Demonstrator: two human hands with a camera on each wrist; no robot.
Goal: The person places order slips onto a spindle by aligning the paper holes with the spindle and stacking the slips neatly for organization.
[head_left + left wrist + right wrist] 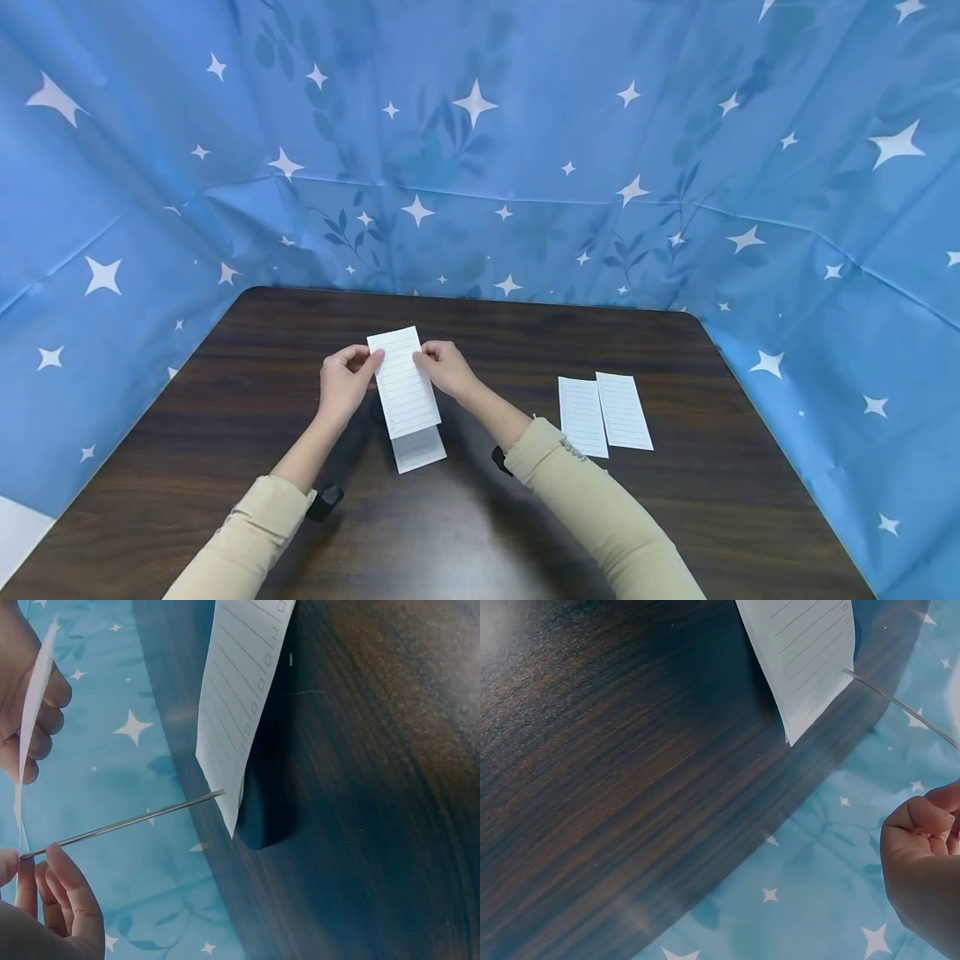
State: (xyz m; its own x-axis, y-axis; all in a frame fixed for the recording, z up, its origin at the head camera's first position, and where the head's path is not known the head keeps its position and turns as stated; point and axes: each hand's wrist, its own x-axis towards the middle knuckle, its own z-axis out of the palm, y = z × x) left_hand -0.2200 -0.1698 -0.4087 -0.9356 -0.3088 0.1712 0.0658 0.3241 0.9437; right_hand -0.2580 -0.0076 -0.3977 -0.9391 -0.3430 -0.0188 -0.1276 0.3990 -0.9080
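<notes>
Between my hands is a lined paper slip (405,379), held up over the table. My left hand (347,382) pinches its left edge; my right hand (448,368) pinches the right edge. In the left wrist view the held slip (34,712) appears nearly edge-on. Below it, a thin metal spike (127,823) rises from a dark base (260,817), its upper end by the left fingertips (71,874). At least one lined slip (236,690) lies at the foot of the spike, with the rod through it. Whether the held slip is pierced I cannot tell.
Two more lined slips, a left one (582,417) and a right one (625,411), lie side by side on the dark wooden table (712,500), right of my hands. A blue star-patterned cloth (525,150) hangs behind and around the table.
</notes>
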